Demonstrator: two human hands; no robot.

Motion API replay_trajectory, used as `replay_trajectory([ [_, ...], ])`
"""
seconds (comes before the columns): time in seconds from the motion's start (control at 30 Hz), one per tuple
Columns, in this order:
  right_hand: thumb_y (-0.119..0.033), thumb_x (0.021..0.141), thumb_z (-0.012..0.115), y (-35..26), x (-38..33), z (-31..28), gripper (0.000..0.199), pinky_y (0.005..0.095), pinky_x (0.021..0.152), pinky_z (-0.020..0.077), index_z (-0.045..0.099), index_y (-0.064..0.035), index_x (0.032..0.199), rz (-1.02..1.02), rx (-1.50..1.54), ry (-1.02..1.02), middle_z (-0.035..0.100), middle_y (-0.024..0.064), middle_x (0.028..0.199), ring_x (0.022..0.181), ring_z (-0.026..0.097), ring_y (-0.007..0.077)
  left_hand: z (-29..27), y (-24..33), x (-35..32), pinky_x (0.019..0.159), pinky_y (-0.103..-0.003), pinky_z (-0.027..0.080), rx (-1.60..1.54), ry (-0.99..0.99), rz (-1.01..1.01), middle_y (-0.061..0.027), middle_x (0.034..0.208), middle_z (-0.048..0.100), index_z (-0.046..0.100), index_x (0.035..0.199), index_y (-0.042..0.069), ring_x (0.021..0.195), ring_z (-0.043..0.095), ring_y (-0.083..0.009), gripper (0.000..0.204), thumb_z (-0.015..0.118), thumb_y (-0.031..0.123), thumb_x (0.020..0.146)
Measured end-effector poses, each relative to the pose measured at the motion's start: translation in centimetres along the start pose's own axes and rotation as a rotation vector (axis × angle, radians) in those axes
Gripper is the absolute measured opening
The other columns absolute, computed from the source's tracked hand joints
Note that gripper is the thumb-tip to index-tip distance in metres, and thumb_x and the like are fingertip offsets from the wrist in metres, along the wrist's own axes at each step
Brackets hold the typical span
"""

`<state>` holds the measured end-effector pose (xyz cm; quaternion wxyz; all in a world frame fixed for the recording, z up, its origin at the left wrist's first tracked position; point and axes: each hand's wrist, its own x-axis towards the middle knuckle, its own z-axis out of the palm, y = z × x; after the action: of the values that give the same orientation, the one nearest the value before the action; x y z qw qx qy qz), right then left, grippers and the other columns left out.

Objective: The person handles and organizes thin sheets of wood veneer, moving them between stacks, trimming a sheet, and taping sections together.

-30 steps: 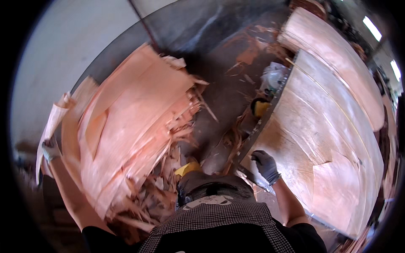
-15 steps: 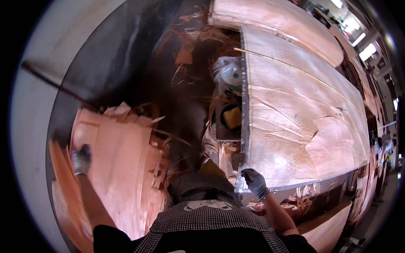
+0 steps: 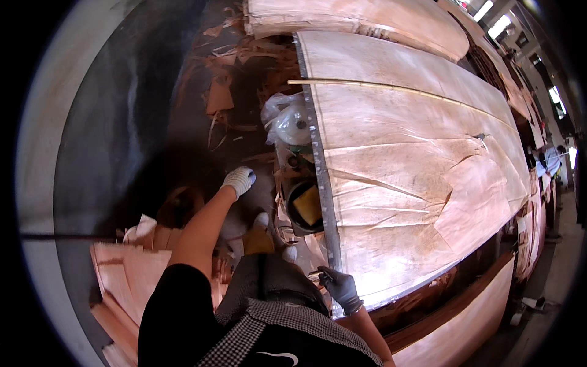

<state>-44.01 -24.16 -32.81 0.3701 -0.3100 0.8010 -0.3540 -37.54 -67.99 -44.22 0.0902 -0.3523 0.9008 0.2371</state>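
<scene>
My left hand (image 3: 239, 181), in a white knitted glove with a dark palm side, is in the air over the dim floor. Its fingers are curled in, and whatever they may hold is hidden. At the near left corner of the veneer-covered table (image 3: 391, 177), my right hand (image 3: 341, 289) in a grey glove is closed. A small, thin, shiny thing (image 3: 315, 274) pokes out from its fingertips, too small to name. Wrinkled pale wood veneer lies over the tabletop, with a loose torn piece (image 3: 474, 196) on it. A stack of veneer sheets (image 3: 131, 275) lies at lower left.
A long thin yellowish strip (image 3: 391, 87) crosses the table. Beside the table's left edge are a clear plastic bag (image 3: 290, 122) and a dark bucket (image 3: 301, 207) with a yellow thing inside. Veneer scraps (image 3: 220, 92) litter the floor. More veneer stacks (image 3: 361, 18) stand behind.
My left hand has left the veneer stack and moved right and up, over the floor. My view has turned, shifting the table leftward. The right hand stays near the table corner.
</scene>
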Motion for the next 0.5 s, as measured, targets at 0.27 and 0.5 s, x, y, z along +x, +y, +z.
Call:
replay_trajectory([
  [0.27,-0.013,0.083,0.066,-1.4,4.9,3.1,0.028,0.0273,0.061,0.052,0.064,-0.0059,0.11,0.168,-0.001,0.154,0.07,0.0106,0.081,0.069,0.067,0.0137,2.4,-0.4,22.9,0.098,-0.042,0.04,0.257,-0.004,-0.135,-0.0103,0.131,0.052,0.065,0.106,0.014,0.117,0.051,-0.0284,0.032,0.055,0.033,0.083],
  [0.5,-0.004,0.08,0.063,-4.5,14.3,5.9,0.028,0.0315,0.066,0.0529,0.064,-0.0041,0.108,0.068,-0.044,0.172,0.068,0.0132,0.091,0.08,0.068,0.0225,0.5,-4.3,25.6,0.096,-0.048,0.038,0.09,-0.17,0.263,-0.0105,0.101,0.066,0.068,0.101,0.014,0.094,0.061,-0.0347,0.026,0.054,0.028,0.084],
])
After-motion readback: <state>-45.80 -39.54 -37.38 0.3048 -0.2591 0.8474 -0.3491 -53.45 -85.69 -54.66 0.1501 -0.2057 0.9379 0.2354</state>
